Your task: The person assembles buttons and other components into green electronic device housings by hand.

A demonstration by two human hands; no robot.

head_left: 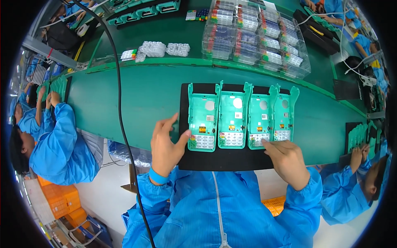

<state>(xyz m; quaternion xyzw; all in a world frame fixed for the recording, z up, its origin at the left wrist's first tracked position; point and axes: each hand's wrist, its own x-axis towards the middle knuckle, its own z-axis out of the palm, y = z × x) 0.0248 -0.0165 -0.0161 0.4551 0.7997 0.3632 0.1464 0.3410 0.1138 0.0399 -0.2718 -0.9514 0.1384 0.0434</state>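
Observation:
Four green plastic device housings lie side by side, open side up, on a black mat: the leftmost housing, the second housing, the third housing and the rightmost housing. A pale rubber keypad sits at the near end of the second one, and the others hold similar keypads. My left hand is open, fingers spread, its thumb close to the leftmost housing's edge. My right hand has its fingers curled together, fingertips at the third housing's keypad; anything between them is hidden.
Clear plastic trays full of stacked keypads stand on the raised shelf behind, beside bubble-wrapped packs. A black cable hangs across my left side. Co-workers sit on both sides; orange crates stand at lower left.

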